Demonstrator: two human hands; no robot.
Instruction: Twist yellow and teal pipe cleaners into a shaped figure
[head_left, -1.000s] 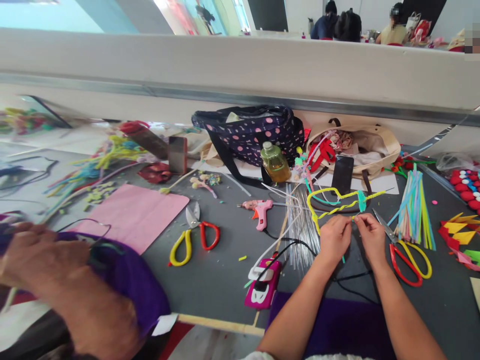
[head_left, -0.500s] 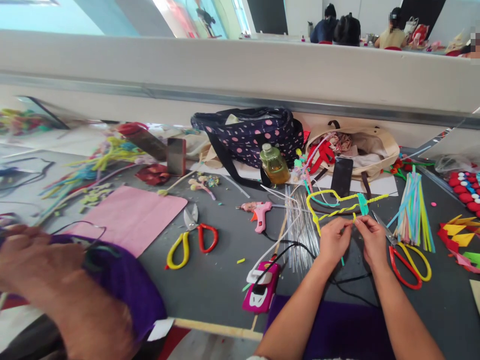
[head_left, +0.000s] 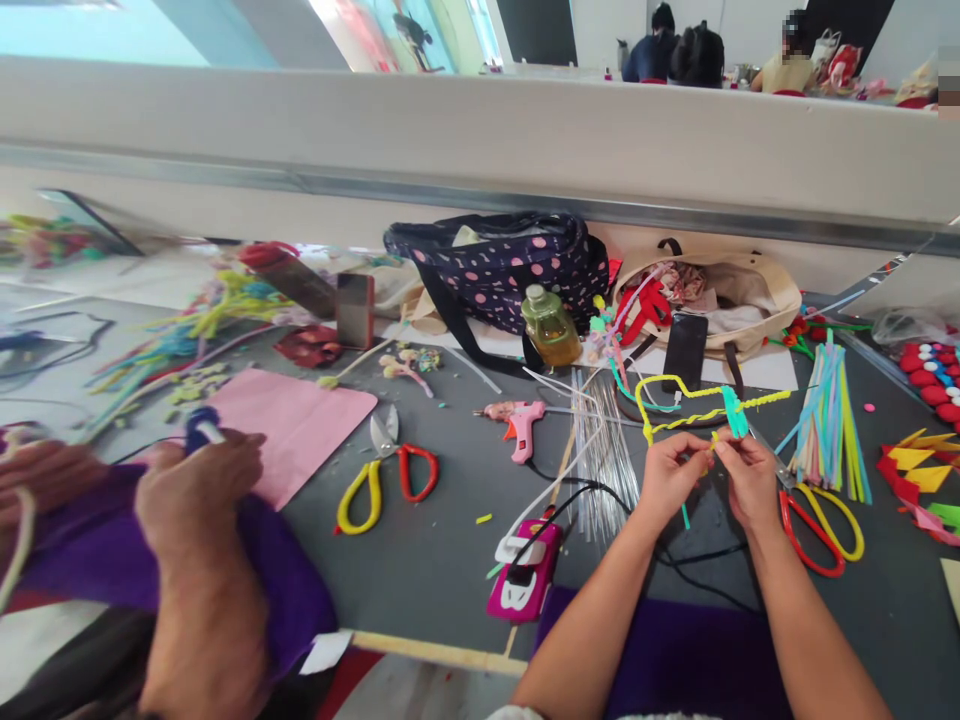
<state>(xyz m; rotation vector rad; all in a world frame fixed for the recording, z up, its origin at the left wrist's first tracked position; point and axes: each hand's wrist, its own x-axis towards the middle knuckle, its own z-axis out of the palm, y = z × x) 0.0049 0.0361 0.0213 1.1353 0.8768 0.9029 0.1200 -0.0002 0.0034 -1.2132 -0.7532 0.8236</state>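
Both of my hands are pinched close together over the dark table. My left hand [head_left: 673, 476] and my right hand [head_left: 748, 482] grip a yellow pipe cleaner [head_left: 715, 438] between thumbs and fingertips. Beyond them rises a bent outline of twisted yellow pipe cleaner [head_left: 684, 424], joined to the piece in my fingers as far as I can see. A turquoise fuzzy strip [head_left: 734, 412] wraps across its right part. Just right of my right hand lie scissors [head_left: 812, 533] with red and yellow handles, blades partly hidden.
A pink glue gun [head_left: 524, 424], a bundle of clear sticks [head_left: 604, 450] and a magenta device [head_left: 527, 575] with a black cable lie to the left. Pastel pipe cleaners [head_left: 832, 430] stand bunched at right. A co-worker's hand [head_left: 196, 490] holds a blue object at far left.
My hands and the yellow outline have shifted slightly right, and the outline has tilted a little. The co-worker's hands have moved, and a blue object now shows in one.
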